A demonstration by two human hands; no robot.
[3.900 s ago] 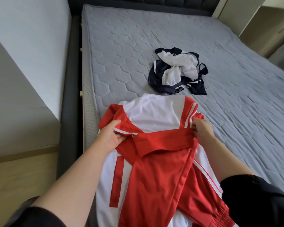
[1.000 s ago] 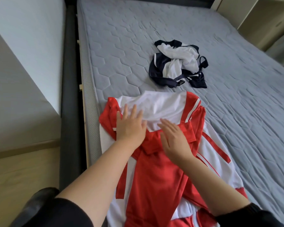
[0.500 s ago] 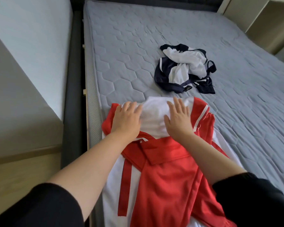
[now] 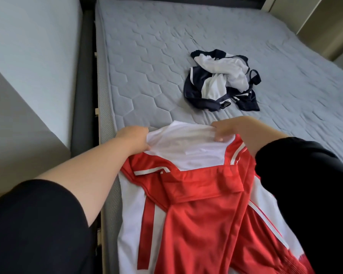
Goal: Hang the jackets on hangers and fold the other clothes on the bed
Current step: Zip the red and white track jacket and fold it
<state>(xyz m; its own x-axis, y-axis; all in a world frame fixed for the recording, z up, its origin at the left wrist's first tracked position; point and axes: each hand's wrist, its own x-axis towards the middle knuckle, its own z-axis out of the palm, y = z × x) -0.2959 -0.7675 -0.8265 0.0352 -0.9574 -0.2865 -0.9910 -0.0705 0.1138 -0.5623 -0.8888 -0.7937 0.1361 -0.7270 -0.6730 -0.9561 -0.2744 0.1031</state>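
Both hands (image 4: 134,137) (image 4: 233,129) pinch red garment's (image 4: 196,224) white edge.

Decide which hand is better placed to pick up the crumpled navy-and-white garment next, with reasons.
Probably the right hand: it pinches the far edge of the red-and-white top, nearest the navy-and-white garment, while the left hand grips the corner by the mattress edge.

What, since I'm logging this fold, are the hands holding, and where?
Both hold the red-and-white fabric sports garment by its far white edge: left hand at the left corner, right hand at the right.
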